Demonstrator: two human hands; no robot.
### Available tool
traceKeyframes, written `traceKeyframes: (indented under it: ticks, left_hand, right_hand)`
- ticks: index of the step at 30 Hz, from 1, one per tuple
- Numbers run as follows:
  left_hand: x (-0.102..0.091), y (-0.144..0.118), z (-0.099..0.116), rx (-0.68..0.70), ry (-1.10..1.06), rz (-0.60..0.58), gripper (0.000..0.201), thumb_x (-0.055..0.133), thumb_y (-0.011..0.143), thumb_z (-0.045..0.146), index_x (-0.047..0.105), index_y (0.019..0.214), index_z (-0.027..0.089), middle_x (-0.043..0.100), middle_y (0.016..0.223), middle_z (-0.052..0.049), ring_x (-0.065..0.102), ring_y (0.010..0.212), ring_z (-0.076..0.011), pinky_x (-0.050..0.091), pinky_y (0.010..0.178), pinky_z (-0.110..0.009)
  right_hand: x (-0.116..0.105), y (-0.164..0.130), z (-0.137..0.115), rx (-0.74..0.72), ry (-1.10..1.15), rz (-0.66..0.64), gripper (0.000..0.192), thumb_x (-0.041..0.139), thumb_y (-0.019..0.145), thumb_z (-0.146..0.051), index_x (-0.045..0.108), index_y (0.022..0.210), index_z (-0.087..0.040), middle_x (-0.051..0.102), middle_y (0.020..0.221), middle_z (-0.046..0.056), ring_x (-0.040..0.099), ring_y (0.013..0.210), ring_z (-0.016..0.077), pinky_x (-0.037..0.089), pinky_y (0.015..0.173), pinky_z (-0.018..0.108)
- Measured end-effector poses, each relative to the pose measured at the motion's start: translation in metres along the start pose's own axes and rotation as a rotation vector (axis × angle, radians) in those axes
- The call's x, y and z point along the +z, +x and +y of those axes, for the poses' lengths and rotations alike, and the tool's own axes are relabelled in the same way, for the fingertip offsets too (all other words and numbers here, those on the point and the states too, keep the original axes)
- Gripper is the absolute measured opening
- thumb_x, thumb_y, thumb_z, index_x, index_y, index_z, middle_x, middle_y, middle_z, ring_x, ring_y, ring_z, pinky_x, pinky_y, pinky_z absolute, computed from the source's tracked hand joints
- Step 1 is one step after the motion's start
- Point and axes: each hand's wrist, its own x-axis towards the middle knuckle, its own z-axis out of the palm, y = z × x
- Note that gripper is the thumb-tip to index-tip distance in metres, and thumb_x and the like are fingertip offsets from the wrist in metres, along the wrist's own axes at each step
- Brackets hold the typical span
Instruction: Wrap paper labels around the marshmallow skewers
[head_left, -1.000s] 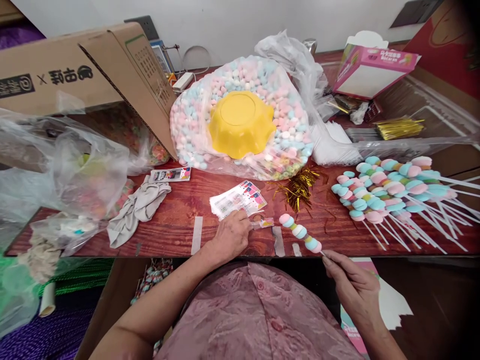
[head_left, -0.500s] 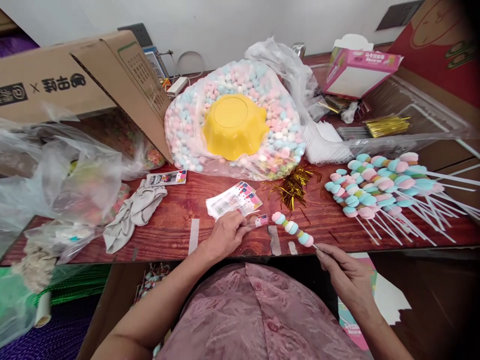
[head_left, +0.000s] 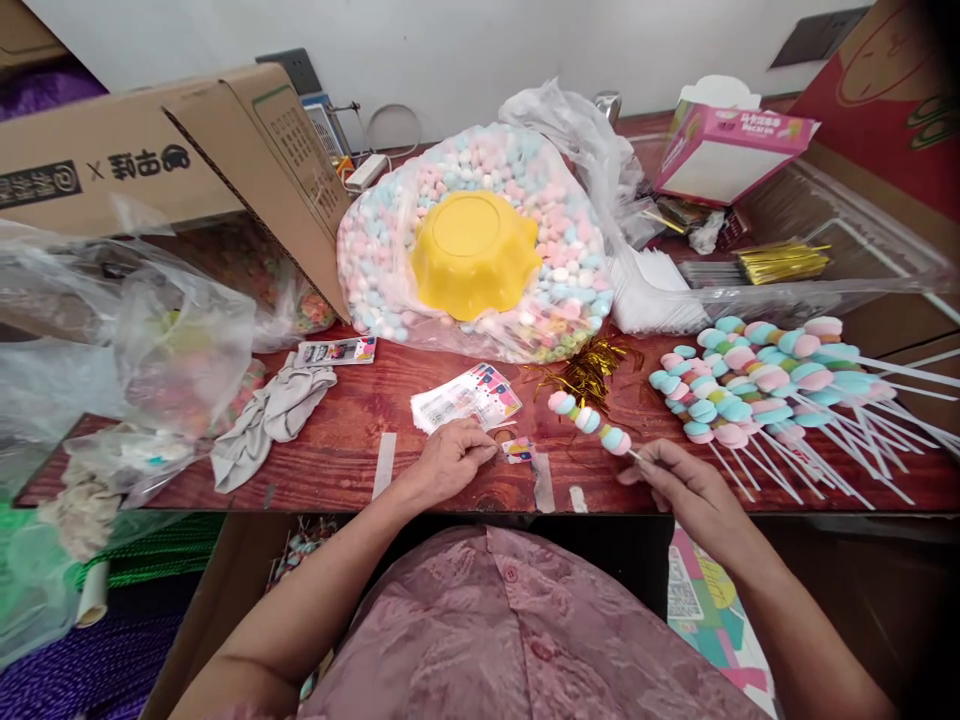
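Observation:
My right hand (head_left: 671,478) pinches the white stick of a marshmallow skewer (head_left: 589,423), which slants up and left over the table's front edge, strung with pink, blue, white and yellow-green pieces. My left hand (head_left: 455,462) rests on the wood, fingertips closed at the edge of a small clear bag with a colourful printed end (head_left: 517,450). Just beyond that hand lies a fanned stack of similar printed bags (head_left: 466,398). Gold twist ties (head_left: 590,375) are heaped behind the skewer. At the right, finished-looking marshmallow skewers (head_left: 765,380) lie piled, sticks toward me.
A big clear bag of marshmallows (head_left: 382,240) with an upturned yellow bowl (head_left: 476,255) on it fills the back. Cardboard box (head_left: 255,170), plastic bags (head_left: 180,350) and grey cloth (head_left: 274,420) stand left. A clear tray (head_left: 862,285) and pink carton (head_left: 735,150) are back right.
My right hand has lifted the skewer slightly up and away from me. The small printed bag beside my left fingers now lies flatter and a little lower. The view has shifted slightly.

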Motion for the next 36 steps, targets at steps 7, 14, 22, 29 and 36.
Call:
traceKeyframes:
  ticks: [7,14,22,29,36]
  left_hand:
    - [0.003,-0.009,-0.007,-0.07,-0.316,0.102,0.008,0.072,0.076,0.023,0.078,0.074,0.018,0.065,0.074,-0.003,0.058,0.072,-0.014,0.044,0.07,-0.027]
    - [0.009,-0.014,-0.013,-0.069,-0.373,0.178,0.01,0.074,0.079,0.029,0.08,0.079,0.022,0.064,0.078,-0.003,0.058,0.077,-0.0143,0.045,0.074,-0.028]
    - [0.015,-0.018,-0.014,-0.009,-0.313,0.242,0.012,0.073,0.081,0.033,0.08,0.081,0.022,0.064,0.08,-0.004,0.058,0.08,-0.0154,0.046,0.076,-0.029]
    - [0.022,-0.021,-0.009,0.078,-0.193,0.321,0.014,0.068,0.087,0.031,0.078,0.084,0.022,0.067,0.083,-0.005,0.06,0.083,-0.0163,0.048,0.076,-0.031]
    - [0.024,-0.023,-0.011,0.283,0.012,0.304,0.016,0.063,0.092,0.027,0.078,0.087,0.024,0.066,0.083,-0.004,0.058,0.082,-0.0148,0.046,0.077,-0.031]
  right_hand:
    - [0.005,-0.002,0.002,-0.234,-0.107,-0.049,0.029,0.056,0.092,-0.044,0.065,0.077,-0.021,0.065,0.127,0.01,0.061,0.117,0.0262,0.051,0.094,0.038]
    - [0.005,-0.016,0.011,-0.331,-0.106,0.051,0.017,0.059,0.092,-0.034,0.069,0.084,-0.024,0.066,0.124,0.008,0.064,0.114,0.023,0.052,0.092,0.032]
    - [0.007,-0.02,0.012,-0.423,-0.303,0.091,0.016,0.056,0.093,-0.03,0.069,0.086,-0.023,0.067,0.121,0.009,0.065,0.112,0.0235,0.054,0.089,0.032]
    - [0.015,-0.029,0.003,-0.561,-0.579,0.12,0.018,0.049,0.095,-0.021,0.066,0.093,-0.023,0.066,0.124,0.01,0.072,0.09,0.0179,0.057,0.068,0.025]
    - [0.019,-0.028,-0.005,-0.61,-0.467,0.159,0.015,0.053,0.092,-0.017,0.066,0.092,-0.023,0.072,0.109,0.008,0.072,0.091,0.0175,0.058,0.074,0.024]
